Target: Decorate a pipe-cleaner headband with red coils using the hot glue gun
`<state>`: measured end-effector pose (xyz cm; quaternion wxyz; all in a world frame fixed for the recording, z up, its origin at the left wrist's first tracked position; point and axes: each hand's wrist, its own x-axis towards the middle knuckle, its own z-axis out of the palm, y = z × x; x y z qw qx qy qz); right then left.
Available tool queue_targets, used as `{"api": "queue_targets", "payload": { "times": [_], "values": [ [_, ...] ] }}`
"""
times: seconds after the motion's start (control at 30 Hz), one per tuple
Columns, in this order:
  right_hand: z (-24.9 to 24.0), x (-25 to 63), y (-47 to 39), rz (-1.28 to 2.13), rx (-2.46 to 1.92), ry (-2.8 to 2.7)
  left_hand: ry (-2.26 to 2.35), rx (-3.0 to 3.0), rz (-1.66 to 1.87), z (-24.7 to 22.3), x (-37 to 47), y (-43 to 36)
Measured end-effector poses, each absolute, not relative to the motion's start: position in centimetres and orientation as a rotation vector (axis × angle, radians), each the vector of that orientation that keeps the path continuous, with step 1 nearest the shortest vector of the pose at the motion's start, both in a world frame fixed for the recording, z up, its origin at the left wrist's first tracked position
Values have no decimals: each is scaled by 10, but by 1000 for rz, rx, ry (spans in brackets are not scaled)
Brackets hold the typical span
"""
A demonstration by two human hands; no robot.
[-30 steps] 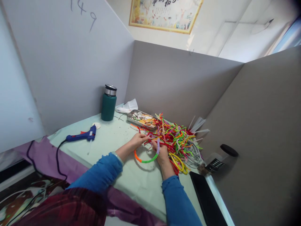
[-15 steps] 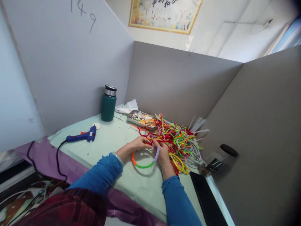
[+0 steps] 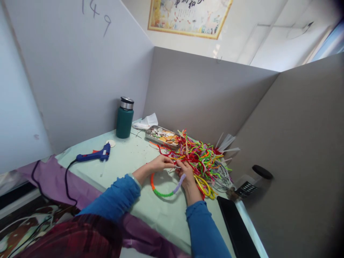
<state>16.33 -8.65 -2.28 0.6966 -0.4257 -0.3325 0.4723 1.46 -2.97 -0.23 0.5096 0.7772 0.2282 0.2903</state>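
Note:
My left hand (image 3: 161, 163) and my right hand (image 3: 186, 171) meet above the table, both closed in a pinch. Between them is a hoop (image 3: 164, 195) wrapped in fuzzy pipe cleaner, with orange, green and lavender stretches. The orange side rises to my left fingers, and the lavender end passes by my right palm. A thin pale section (image 3: 177, 166) shows between the fingertips. My fingers hide part of the hoop's top. Just beyond my hands spreads a tangled heap of coloured pipe cleaners (image 3: 204, 154).
A blue glue gun (image 3: 94, 154) with a black cord lies at left. Behind it stands a green bottle (image 3: 124, 120). A metal tray (image 3: 162, 136) holds buttons or discs. Yellow rings (image 3: 204, 187) and a black flat object (image 3: 236, 225) lie at right. Grey partitions (image 3: 209, 89) enclose the table.
The lavender part of the hoop has swung lower and outward at my right hand. A pale thin section now shows between my fingertips. My hands have barely moved.

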Motion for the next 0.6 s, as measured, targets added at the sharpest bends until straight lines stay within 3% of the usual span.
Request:
{"api": "queue_targets", "payload": {
  "times": [0.6],
  "values": [
    [-27, 158, -87, 924, -1049, -945, 574, 1662, 918, -11, 21, -20]
  ]
}}
